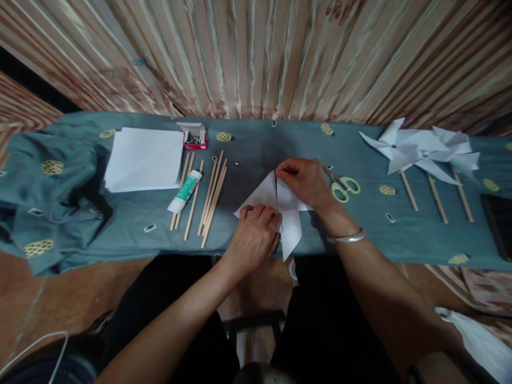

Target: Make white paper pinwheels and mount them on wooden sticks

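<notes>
The paper lay at the near edge of the cloth, right in front of the person, cut and partly folded into pointed flaps, one flap hanging down past the edge. The left hand pressed on its near left part, fingers curled down with the tips pinching or pinning a flap; the knuckles hid the tips, so I could not tell whether they gripped the sheet or only held it flat. The right hand sat on the far right part, thumb and forefinger closed near the centre where the flaps met, apparently nipping a corner.

The sheet looked thin, light and limp: it would bend at a touch, crease for good if squeezed, and tear easily along its cuts. It seemed best held by a flap's tip between two fingertips, with the other hand flat on the centre to stop it sliding on the cloth.

Scissors lay just right of the right hand. To the left were sticks, a glue tube lying across some of them, a stack of white sheets and a small open red box, probably of pins. Well apart on the right lay finished pinwheels on their sticks, with a dark flat thing at the edge beyond them.
</notes>
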A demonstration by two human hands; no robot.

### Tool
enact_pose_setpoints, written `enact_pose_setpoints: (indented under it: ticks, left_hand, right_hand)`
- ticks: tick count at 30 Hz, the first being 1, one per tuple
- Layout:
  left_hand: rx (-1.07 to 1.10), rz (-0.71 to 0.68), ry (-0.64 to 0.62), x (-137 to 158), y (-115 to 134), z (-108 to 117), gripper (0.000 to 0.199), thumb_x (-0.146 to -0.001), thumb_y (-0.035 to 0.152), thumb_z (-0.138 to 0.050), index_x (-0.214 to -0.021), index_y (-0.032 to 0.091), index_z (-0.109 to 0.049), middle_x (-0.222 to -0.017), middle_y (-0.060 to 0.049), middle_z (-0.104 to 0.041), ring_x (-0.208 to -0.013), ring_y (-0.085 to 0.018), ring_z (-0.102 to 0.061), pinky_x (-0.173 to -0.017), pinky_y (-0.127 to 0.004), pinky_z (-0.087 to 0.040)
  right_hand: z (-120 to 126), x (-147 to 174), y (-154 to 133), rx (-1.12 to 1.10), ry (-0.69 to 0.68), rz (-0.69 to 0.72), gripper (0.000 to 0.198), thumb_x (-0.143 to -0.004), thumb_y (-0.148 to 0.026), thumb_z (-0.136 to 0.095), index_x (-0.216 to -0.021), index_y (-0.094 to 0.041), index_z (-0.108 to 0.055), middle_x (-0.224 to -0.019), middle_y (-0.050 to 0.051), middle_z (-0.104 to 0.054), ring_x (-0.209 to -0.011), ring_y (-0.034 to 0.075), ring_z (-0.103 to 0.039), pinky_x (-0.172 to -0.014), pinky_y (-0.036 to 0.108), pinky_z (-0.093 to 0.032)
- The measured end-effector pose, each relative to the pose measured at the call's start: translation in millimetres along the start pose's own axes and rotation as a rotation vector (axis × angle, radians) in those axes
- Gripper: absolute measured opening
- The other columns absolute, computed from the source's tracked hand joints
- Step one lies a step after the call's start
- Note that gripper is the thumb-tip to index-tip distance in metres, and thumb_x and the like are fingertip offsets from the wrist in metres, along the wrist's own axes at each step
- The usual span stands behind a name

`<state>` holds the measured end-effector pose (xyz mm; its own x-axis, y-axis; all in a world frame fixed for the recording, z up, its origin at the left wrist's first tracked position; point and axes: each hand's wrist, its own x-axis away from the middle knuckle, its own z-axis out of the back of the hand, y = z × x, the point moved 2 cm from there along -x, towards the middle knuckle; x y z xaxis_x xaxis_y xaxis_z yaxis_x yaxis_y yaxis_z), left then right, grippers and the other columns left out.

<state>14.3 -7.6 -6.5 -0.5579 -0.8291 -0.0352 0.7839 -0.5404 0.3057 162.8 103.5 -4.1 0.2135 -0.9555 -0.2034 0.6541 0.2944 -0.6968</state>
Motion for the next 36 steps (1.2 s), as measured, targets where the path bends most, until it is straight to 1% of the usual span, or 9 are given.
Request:
enact_pose_setpoints:
  ticks: [3, 7, 10, 13, 17, 21, 25, 29, 36]
  left_hand:
    - [0.000, 0.002, 0.005, 0, 0, -1, 0.029, -0.092, 0.022, -0.054, -0.119, 0.014, -0.060, -0.117, -0.011, -0.064, -0.112, -0.030, -0.053, -0.096, -0.047, -0.037]
    - [-0.007, 0.002, 0.008, 0, 0, -2, 0.028, -0.092, 0.022, -0.054, -0.118, 0.015, -0.061, -0.116, -0.011, -0.065, -0.111, -0.030, -0.053, -0.095, -0.047, -0.038]
    - [-0.013, 0.000, -0.002, -1, 0, -2, 0.028, -0.091, 0.021, -0.054, -0.118, 0.014, -0.061, -0.118, -0.012, -0.064, -0.112, -0.031, -0.053, -0.096, -0.047, -0.037]
    - [-0.010, -0.002, -0.001, -1, -1, -2, 0.028, -0.091, 0.021, -0.054, -0.118, 0.014, -0.061, -0.118, -0.012, -0.064, -0.112, -0.031, -0.053, -0.096, -0.048, -0.037]
    - [0.005, 0.002, 0.011, -1, 0, -2, 0.027, -0.092, 0.021, -0.053, -0.117, 0.016, -0.062, -0.116, -0.012, -0.065, -0.111, -0.030, -0.053, -0.095, -0.048, -0.038]
    - [0.004, -0.003, 0.021, 0, 0, -2, 0.028, -0.092, 0.023, -0.053, -0.118, 0.016, -0.061, -0.115, -0.012, -0.064, -0.111, -0.030, -0.054, -0.095, -0.047, -0.038]
    - [-0.004, -0.017, 0.030, 0, 1, -3, 0.029, -0.093, 0.023, -0.052, -0.119, 0.014, -0.061, -0.116, -0.012, -0.064, -0.111, -0.030, -0.053, -0.095, -0.046, -0.037]
    - [-0.013, -0.021, 0.029, 0, 0, -4, 0.029, -0.093, 0.023, -0.052, -0.119, 0.013, -0.061, -0.114, -0.012, -0.064, -0.110, -0.030, -0.053, -0.095, -0.045, -0.037]
    - [-0.006, -0.016, 0.027, 0, 1, -3, 0.030, -0.094, 0.022, -0.052, -0.121, 0.014, -0.061, -0.113, -0.011, -0.064, -0.110, -0.030, -0.053, -0.096, -0.045, -0.036]
  right_hand:
    - [1, 8, -2, 0.074, 0.039, 0.079, 0.012, -0.085, -0.024, -0.063, -0.082, -0.024, -0.074, -0.080, 0.002, -0.075, -0.082, 0.022, -0.068, -0.080, 0.036, -0.052]
    - [5, 16, 0, 0.112, 0.042, 0.083, 0.009, -0.083, -0.023, -0.065, -0.081, -0.024, -0.074, -0.080, 0.001, -0.074, -0.081, 0.021, -0.067, -0.080, 0.037, -0.052]
    - [6, 20, -2, 0.148, 0.044, 0.125, 0.010, -0.083, -0.020, -0.065, -0.079, -0.024, -0.073, -0.081, 0.001, -0.075, -0.086, 0.023, -0.066, -0.083, 0.038, -0.051]
    - [3, 27, -7, 0.191, 0.010, 0.193, 0.014, -0.087, -0.021, -0.062, -0.079, -0.024, -0.073, -0.084, 0.002, -0.076, -0.090, 0.025, -0.064, -0.088, 0.040, -0.049]
    - [-3, 43, -8, 0.221, -0.032, 0.243, 0.022, -0.094, -0.024, -0.053, -0.083, -0.024, -0.072, -0.086, 0.004, -0.076, -0.087, 0.024, -0.065, -0.092, 0.042, -0.047]
    - [-5, 60, -6, 0.219, -0.037, 0.253, 0.024, -0.095, -0.023, -0.050, -0.084, -0.025, -0.071, -0.089, 0.003, -0.076, -0.088, 0.023, -0.065, -0.091, 0.041, -0.048]
    - [-1, 70, -4, 0.179, -0.054, 0.236, 0.019, -0.093, -0.023, -0.055, -0.084, -0.026, -0.072, -0.088, 0.002, -0.076, -0.088, 0.023, -0.064, -0.086, 0.040, -0.051]
    - [2, 74, -2, 0.149, -0.066, 0.229, 0.016, -0.090, -0.021, -0.058, -0.083, -0.025, -0.072, -0.085, 0.002, -0.076, -0.086, 0.023, -0.063, -0.082, 0.040, -0.052]
    - [2, 75, -3, 0.171, -0.119, 0.267, 0.019, -0.091, -0.020, -0.056, -0.085, -0.025, -0.073, -0.091, 0.004, -0.076, -0.089, 0.024, -0.063, -0.086, 0.041, -0.050]
